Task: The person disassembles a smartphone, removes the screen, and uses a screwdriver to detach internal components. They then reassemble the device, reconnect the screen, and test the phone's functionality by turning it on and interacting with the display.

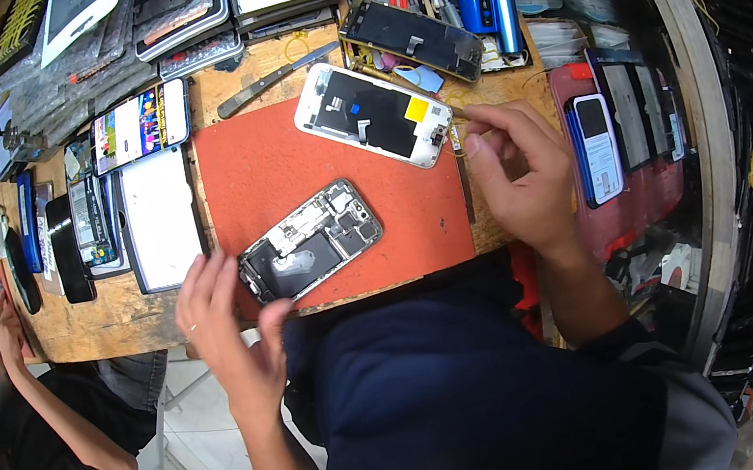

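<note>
In the head view, an opened smartphone body with a silver metal frame, exposed boards and a black battery [305, 255] lies on a flat orange-red work mat [419, 223], slanted, close to the near edge of the worn wooden tabletop [118, 325]. The person's left hand [232, 334] is at the phone body's near left corner, fingers spread and thumb apart, closed on nothing; whether a fingertip touches the frame cannot be told. The right hand [525, 172] hovers by the tabletop's right edge, thumb and index finger curved toward each other beside a white-framed phone screen panel showing its black back and a yellow square sticker [371, 114]. It cannot be told whether those fingertips pinch something thin. The panel lies aslant over the mat's far right corner, well apart from the phone body.

Beyond it, toward the tabletop's far edge, is a dark rectangular screen panel [414, 39]; a slim knife with a dull handle [271, 81] lies just past the mat's far edge. Left of the mat is a flat white rectangular box [160, 216].
</note>
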{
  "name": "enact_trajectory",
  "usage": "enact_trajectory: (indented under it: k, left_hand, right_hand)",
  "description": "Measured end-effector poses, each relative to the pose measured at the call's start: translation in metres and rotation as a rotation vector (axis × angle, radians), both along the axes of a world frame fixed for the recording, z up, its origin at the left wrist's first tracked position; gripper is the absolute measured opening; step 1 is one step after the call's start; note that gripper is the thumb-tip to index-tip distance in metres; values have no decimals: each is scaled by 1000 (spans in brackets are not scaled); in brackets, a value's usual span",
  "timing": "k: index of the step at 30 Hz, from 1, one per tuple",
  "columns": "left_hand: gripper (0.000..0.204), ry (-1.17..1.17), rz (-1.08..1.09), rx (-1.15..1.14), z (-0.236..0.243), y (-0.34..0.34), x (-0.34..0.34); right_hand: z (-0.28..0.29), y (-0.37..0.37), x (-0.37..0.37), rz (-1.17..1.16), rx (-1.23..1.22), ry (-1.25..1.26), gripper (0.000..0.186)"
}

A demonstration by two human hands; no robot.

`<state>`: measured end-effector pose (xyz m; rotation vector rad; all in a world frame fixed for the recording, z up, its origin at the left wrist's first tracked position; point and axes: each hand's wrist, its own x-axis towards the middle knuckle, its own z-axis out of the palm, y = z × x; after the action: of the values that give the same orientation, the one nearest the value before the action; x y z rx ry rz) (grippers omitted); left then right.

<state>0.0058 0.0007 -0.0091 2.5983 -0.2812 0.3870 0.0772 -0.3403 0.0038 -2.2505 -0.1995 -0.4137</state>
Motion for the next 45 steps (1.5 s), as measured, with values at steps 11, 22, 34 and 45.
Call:
enact_trajectory:
  k: [11, 22, 34, 45]
  left_hand:
    - [38, -43, -101, -148, -5, -28, 5]
    - [63, 70, -231, -8, -2, -46, 29]
    - [25, -155, 69, -270, -11, -9, 3]
    - [23, -153, 59, -431, -14, -39, 10]
  right_hand:
    - [-23, 7, 14, -29, -277, -126, 55]
    - [-22, 19, 13, 70, -116, 18, 49]
    - [-15, 21, 20, 121, 515, 282, 31]
    - [-25, 27, 18, 248, 1047, 513, 32]
